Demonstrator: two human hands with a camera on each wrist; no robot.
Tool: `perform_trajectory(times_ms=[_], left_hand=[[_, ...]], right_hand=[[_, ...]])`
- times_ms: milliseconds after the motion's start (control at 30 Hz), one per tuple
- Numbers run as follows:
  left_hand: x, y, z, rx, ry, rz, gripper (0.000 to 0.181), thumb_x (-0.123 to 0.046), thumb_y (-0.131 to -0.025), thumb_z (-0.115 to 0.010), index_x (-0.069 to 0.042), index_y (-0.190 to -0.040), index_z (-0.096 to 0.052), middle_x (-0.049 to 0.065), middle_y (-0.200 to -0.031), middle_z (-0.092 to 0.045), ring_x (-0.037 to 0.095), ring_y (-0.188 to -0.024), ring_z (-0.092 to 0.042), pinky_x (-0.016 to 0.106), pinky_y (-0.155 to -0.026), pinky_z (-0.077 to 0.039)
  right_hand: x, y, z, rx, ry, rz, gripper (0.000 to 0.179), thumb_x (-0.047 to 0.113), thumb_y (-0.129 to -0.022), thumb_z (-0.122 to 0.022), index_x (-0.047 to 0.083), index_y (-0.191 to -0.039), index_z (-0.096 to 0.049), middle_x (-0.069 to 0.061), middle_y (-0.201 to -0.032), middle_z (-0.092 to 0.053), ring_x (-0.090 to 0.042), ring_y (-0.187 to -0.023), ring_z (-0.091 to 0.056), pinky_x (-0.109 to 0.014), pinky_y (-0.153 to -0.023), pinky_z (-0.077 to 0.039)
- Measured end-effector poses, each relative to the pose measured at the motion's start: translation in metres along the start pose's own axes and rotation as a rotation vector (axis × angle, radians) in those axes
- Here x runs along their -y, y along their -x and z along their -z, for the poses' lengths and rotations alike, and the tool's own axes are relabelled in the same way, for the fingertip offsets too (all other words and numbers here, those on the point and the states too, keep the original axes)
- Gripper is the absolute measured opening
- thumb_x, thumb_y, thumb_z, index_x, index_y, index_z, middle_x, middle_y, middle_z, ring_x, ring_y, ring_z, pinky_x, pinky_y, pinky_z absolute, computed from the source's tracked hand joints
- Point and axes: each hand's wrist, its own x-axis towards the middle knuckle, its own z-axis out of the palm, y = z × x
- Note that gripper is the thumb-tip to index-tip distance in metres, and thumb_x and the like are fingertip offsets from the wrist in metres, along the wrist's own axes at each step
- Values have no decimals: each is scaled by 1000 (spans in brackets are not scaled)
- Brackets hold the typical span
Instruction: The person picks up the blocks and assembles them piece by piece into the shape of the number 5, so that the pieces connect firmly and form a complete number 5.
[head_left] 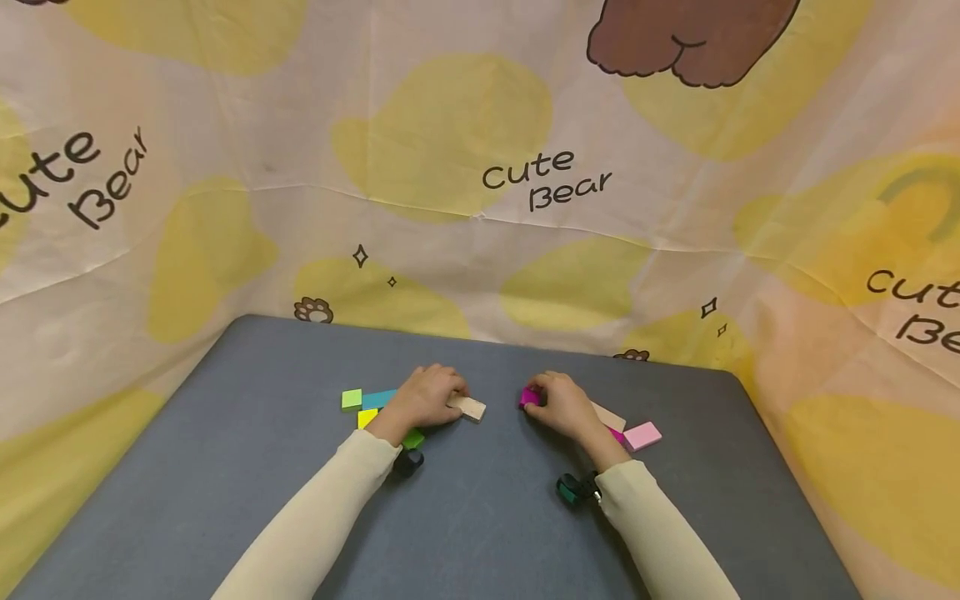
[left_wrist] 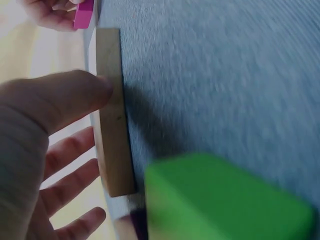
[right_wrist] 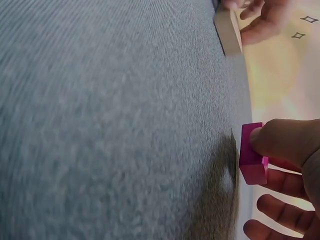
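Observation:
My left hand (head_left: 429, 396) holds a plain wooden block (head_left: 471, 407) that lies on the grey table (head_left: 480, 517). In the left wrist view its thumb presses the near face of that block (left_wrist: 114, 130), with the other fingers behind. To the right, my right hand (head_left: 564, 408) pinches a magenta block (head_left: 528, 398) between thumb and fingers. The right wrist view shows this magenta block (right_wrist: 252, 155) just over the table surface, with a shadow beside it. A gap of table separates the two held blocks.
Around the left hand lie a light green block (head_left: 352, 400), a blue block (head_left: 377, 399), a yellow block (head_left: 366, 418) and a green block (head_left: 413, 438). Right of the right hand are another wooden block (head_left: 611, 417), a magenta piece (head_left: 617, 435) and a pink block (head_left: 642, 436). Printed cloth (head_left: 450, 275) hangs behind.

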Motion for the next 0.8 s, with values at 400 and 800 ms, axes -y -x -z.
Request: perform_trajectory(times_ms=[400, 800], left_hand=[[-11, -16, -10, -68, 147, 180, 21, -24, -84, -72, -17, -104, -73, 3, -102, -66, 21, -89, -60, 37, -78, -51], [-23, -34, -14, -119, 214, 281, 24, -14, -81, -70, -13, -104, -74, 8, -102, -64, 27, -95, -58, 40, -82, -50]], right_hand=[[8, -9, -7, 9, -59, -12, 24, 13, -80, -75, 5, -103, -72, -6, -90, -63, -19, -80, -56, -36, -74, -48], [11, -15, -16, -6, -82, -108, 24, 9, -83, -72, 3, -106, -71, -9, -87, -59, -18, -74, -50, -32, -67, -43]])
